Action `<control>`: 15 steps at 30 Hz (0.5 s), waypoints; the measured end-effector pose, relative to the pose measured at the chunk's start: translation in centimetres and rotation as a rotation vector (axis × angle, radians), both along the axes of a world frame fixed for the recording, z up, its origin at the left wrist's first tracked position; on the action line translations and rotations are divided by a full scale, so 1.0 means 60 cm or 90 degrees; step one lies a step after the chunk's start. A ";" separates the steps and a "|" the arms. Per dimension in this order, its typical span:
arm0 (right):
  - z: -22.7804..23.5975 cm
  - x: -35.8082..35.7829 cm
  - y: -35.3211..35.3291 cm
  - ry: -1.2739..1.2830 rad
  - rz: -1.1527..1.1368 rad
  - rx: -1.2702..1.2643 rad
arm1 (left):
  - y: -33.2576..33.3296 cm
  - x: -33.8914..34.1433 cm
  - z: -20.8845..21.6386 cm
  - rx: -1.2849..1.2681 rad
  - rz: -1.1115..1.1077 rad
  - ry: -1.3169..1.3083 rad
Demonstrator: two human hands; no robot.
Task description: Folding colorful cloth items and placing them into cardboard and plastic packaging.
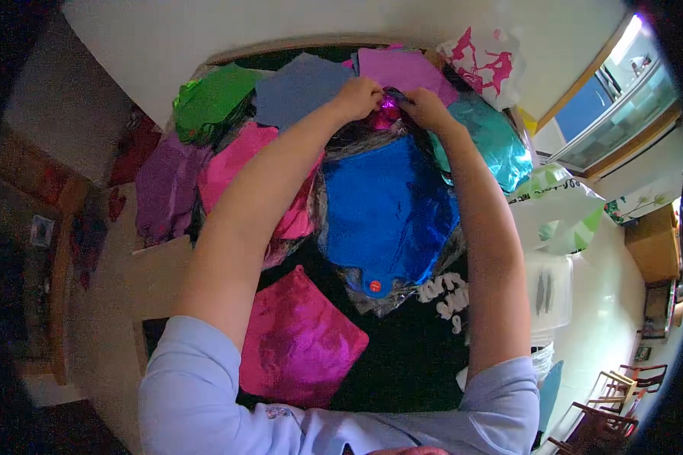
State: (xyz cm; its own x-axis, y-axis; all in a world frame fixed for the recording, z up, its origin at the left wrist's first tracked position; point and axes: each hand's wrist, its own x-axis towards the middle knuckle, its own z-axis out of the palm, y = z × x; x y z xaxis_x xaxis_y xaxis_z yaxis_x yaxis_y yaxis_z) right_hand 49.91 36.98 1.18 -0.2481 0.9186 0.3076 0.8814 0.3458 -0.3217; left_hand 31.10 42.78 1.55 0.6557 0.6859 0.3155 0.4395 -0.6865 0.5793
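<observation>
At the far side of the table both my arms reach forward. My left hand (359,98) is closed, its fingers pinching the edge of a thin, glossy plastic wrapping. Close beside it, my right hand (426,110) pinches the same dark-looking edge. Shiny magenta foil (388,115) shows between and just below the hands; its full shape is hidden. Nearer to me lies a stack of blue foil sheets (379,197) on crinkled clear plastic, with a small red round spot on its tab. Behind the hands rest purple sheets (404,70) and grey-blue sheets (300,87).
Green sheets (218,102), dark purple sheets (167,186), pink foil (231,171) and teal foil (489,140) surround the middle. A magenta foil piece (303,341) lies near my chest. White curled pieces (449,296) and a green-and-white bag (558,208) are on the right.
</observation>
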 end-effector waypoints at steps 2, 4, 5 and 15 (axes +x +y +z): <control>-0.006 0.012 0.002 -0.007 -0.006 0.000 | -0.007 0.011 0.003 0.017 -0.007 0.022; -0.007 0.013 -0.002 -0.010 -0.006 -0.001 | -0.016 0.013 -0.001 0.069 0.018 0.000; -0.001 0.003 -0.008 -0.009 -0.001 -0.001 | -0.015 0.007 -0.004 0.124 0.048 -0.019; -0.012 -0.007 0.006 -0.026 -0.136 0.001 | -0.015 0.020 -0.002 0.092 0.083 -0.088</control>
